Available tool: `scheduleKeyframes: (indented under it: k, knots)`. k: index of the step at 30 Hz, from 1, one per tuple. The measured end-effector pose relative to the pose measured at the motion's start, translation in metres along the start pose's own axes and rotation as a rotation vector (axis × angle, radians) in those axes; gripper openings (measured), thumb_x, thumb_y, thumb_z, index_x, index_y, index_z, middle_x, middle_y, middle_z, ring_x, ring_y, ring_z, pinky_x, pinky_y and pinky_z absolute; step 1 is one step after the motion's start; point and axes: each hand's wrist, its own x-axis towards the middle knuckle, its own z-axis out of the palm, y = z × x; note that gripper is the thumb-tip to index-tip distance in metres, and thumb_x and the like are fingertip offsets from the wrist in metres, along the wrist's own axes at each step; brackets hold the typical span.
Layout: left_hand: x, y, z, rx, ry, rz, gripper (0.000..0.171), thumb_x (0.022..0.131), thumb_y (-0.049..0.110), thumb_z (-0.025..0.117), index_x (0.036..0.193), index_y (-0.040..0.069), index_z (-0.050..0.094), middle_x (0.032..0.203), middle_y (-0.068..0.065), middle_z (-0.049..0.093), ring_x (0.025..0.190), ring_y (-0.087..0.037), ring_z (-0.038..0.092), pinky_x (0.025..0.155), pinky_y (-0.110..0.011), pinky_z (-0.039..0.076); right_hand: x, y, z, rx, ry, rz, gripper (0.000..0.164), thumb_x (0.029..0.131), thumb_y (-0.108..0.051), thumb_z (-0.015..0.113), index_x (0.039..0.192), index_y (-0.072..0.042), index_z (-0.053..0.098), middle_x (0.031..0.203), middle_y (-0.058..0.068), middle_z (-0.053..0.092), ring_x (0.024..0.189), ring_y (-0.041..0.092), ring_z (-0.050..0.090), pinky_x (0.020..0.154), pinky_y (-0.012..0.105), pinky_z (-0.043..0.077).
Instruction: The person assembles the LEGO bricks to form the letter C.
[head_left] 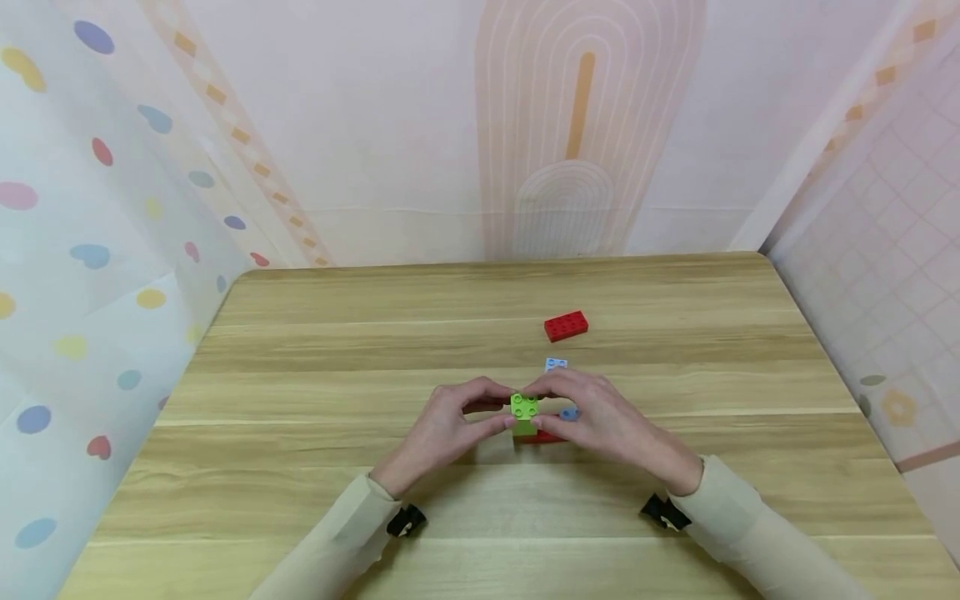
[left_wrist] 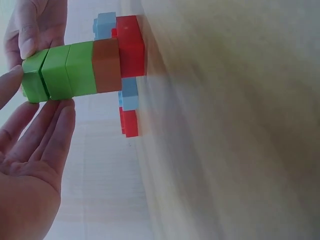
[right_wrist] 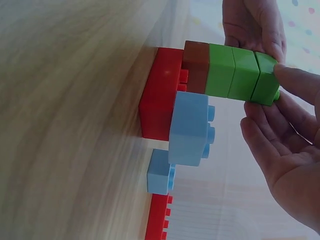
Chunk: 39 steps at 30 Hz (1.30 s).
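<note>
Both hands, left hand [head_left: 456,421] and right hand [head_left: 600,417], pinch the lime-green square plastic block [head_left: 524,407] atop the green-and-brown plastic tower [left_wrist: 71,70] — one per side, I judge, to keep it level over the thin gap beneath. Its studs point up. I read the tower's long axis as upright, on the left end of the long red plastic brick [left_wrist: 132,47], which lies left-to-right on the wood-grain worktop [head_left: 300,467].

The head view is brightly and evenly lit, with soft shadows cast on the desk [head_left: 300,400] beneath the sleeves [head_left: 765,533]. Both wrist views are veiled by pale haze; the green bricks [left_wrist: 80,70] are rendered fairly crisply, while nearby wood grain is blurred.
</note>
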Motion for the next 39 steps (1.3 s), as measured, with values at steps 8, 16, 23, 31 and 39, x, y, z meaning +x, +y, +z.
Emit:
scheduleKeyframes:
  k: [8,16,23,31,39]
  knots:
    - [0.003,-0.001,-0.004,0.049,-0.045,0.03,0.025,0.09,0.03,0.07,0.113,0.021,0.067,0.109,0.013,0.067,0.101,-0.014,0.066,0.087,-0.027,0.053,-0.002,0.004,0.001,0.025,-0.008,0.057,0.032,0.086,-0.022,0.076,0.116,-0.017,0.068,0.114,-0.01,0.066,0.102,0.007,0.062,0.085,0.031,0.053]
    - [-0.003,0.003,-0.003,0.064,-0.068,0.008,0.024,0.09,0.028,0.071,0.111,0.016,0.067,0.109,0.007,0.068,0.102,-0.01,0.065,0.087,-0.024,0.052,-0.006,-0.001,0.003,0.098,-0.021,0.134,0.032,0.085,-0.022,0.077,0.114,-0.014,0.067,0.11,-0.007,0.068,0.098,0.011,0.066,0.083,0.029,0.055]
    - [-0.006,0.004,-0.003,0.065,-0.066,0.015,0.024,0.091,0.028,0.07,0.111,0.015,0.067,0.109,0.006,0.069,0.102,-0.008,0.065,0.087,-0.024,0.052,-0.006,-0.003,0.004,0.154,-0.038,0.163,0.031,0.085,-0.02,0.077,0.113,-0.014,0.067,0.11,-0.008,0.068,0.098,0.014,0.066,0.083,0.029,0.055]
    - [-0.007,0.003,-0.003,0.046,-0.065,0.014,0.028,0.092,0.029,0.068,0.115,0.015,0.065,0.111,0.005,0.068,0.103,-0.01,0.065,0.088,-0.028,0.053,-0.006,-0.003,0.004,0.145,-0.043,0.15,0.032,0.087,-0.025,0.075,0.115,-0.014,0.065,0.111,-0.005,0.067,0.099,0.018,0.067,0.084,0.03,0.055]
    - [-0.008,0.004,-0.001,0.089,-0.065,-0.016,0.032,0.092,0.032,0.067,0.118,0.015,0.062,0.113,0.008,0.066,0.104,-0.01,0.064,0.09,-0.025,0.051,-0.009,-0.001,0.005,0.151,-0.078,0.151,0.038,0.089,-0.027,0.072,0.122,-0.013,0.061,0.115,-0.004,0.063,0.104,0.016,0.065,0.087,0.028,0.053]
